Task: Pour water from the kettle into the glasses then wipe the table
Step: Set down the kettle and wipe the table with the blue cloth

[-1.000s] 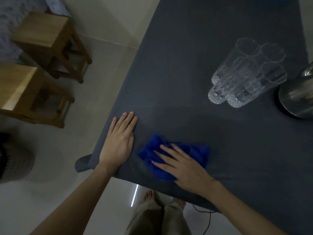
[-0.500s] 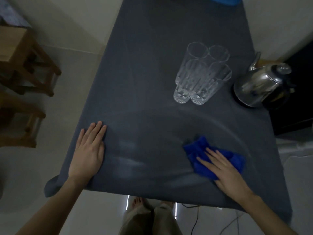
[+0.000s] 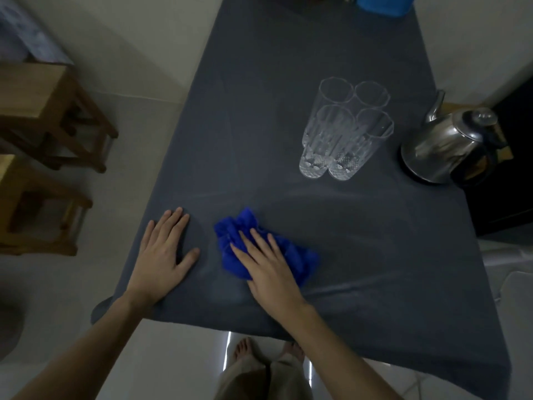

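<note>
A bunched blue cloth [image 3: 300, 258] lies on the dark grey table [image 3: 259, 111] near its front edge. My right hand [image 3: 268, 261] presses flat on the cloth, fingers spread. My left hand [image 3: 164, 255] rests palm down on the table at the front left, holding nothing. Several tall clear glasses [image 3: 343, 131] stand close together further back, right of centre. A steel kettle [image 3: 450, 145] sits at the table's right edge beside them. Faint wet streaks show on the table around the cloth.
Two wooden stools [image 3: 43, 116] stand on the tiled floor left of the table. A blue object [image 3: 383, 4] sits at the table's far end. A dark cabinet [image 3: 507, 183] is to the right. My bare feet [image 3: 245, 350] show below the table's front edge.
My right hand has slid the blue cloth leftward across the front of the table, from the right side to near my left hand. My left hand stays flat on the table.
</note>
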A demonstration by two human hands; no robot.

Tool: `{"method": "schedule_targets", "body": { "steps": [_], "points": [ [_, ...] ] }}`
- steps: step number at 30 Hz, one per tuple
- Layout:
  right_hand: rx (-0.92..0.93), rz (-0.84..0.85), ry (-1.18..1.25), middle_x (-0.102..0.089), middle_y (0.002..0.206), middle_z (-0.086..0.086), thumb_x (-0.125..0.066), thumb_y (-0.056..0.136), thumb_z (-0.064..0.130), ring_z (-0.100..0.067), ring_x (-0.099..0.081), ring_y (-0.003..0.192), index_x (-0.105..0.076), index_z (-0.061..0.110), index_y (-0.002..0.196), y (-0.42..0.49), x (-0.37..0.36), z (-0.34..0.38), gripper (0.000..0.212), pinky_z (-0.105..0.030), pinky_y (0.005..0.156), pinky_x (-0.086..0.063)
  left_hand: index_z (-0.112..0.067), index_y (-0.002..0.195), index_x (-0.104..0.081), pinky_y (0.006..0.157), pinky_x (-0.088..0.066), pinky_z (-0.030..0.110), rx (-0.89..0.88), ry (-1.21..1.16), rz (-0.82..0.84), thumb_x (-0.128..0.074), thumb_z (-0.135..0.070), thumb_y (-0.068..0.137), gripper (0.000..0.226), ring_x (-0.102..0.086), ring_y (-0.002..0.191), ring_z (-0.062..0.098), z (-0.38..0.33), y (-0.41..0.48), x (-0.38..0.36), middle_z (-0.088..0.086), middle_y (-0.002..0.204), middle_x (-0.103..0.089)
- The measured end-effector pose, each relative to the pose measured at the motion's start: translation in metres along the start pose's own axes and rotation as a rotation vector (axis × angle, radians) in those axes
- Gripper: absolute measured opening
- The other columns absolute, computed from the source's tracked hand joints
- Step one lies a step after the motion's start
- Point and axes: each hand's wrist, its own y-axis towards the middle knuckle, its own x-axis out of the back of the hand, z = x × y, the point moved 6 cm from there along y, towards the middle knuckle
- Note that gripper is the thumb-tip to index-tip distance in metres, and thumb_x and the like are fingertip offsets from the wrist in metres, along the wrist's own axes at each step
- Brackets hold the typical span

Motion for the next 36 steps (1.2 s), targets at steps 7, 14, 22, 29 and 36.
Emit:
{"method": "schedule_targets", "body": {
  "steps": [7, 14, 22, 29, 36],
  "points": [
    [-0.205, 0.003, -0.085, -0.054, 0.137, -0.011, -0.054, 0.074, 0.021, -0.029, -0.048, 0.127, -0.052, 0.015, 0.134, -0.062, 0.029, -0.090, 0.060, -0.039, 0.109, -0.030, -0.020, 0.143, -0.036, 0.120, 0.002, 0.034, 0.108, -0.093, -0.087, -0.040, -0.063, 0.081, 0.076, -0.018, 0.145, 0.018, -0.011, 0.002, 0.003, 0.000, 0.154, -0.031],
    [-0.647, -0.195, -0.037, -0.046, 0.142, -0.018, -0.040, 0.091, 0.022, -0.032, -0.033, 0.137, -0.045, 0.009, 0.139, -0.132, 0.069, -0.197, 0.050, -0.047, 0.115, -0.023, -0.015, 0.148, -0.031, 0.121, -0.001, 0.041, 0.099, 0.041, -0.094, -0.032, -0.059, 0.089, 0.073, -0.013, 0.147, 0.020, -0.017, 0.000, -0.003, 0.004, 0.157, -0.026],
    [-0.422, -0.133, 0.012, -0.054, 0.136, -0.017, -0.040, 0.075, 0.018, -0.038, -0.046, 0.127, -0.055, 0.007, 0.130, -0.023, 0.034, -0.118, 0.059, -0.046, 0.109, -0.025, -0.016, 0.150, -0.026, 0.121, 0.000, 0.042, 0.106, 0.092, -0.079, -0.032, -0.061, 0.089, 0.076, -0.008, 0.148, 0.017, -0.017, 0.001, -0.005, 0.001, 0.159, -0.019],
    [-0.104, -0.039, -0.014, -0.041, 0.148, -0.009, -0.057, 0.084, 0.016, -0.028, -0.032, 0.139, -0.044, 0.013, 0.140, 0.003, 0.013, -0.056, 0.058, -0.044, 0.117, -0.022, -0.017, 0.154, 0.000, 0.119, 0.003, 0.050, -0.055, 0.209, 0.101, -0.016, -0.058, 0.096, 0.073, 0.006, 0.148, 0.014, -0.026, 0.006, -0.016, 0.000, 0.162, 0.002],
    [-0.229, 0.019, -0.031, -0.038, 0.149, -0.006, -0.046, 0.087, 0.022, -0.021, -0.030, 0.139, -0.042, 0.014, 0.142, -0.116, 0.047, -0.142, 0.056, -0.032, 0.119, -0.012, -0.017, 0.151, -0.023, 0.118, -0.001, 0.052, -0.309, 0.082, 0.128, -0.025, -0.057, 0.095, 0.070, -0.006, 0.148, 0.013, -0.096, 0.014, -0.032, -0.001, 0.160, -0.015]
  ]
}}
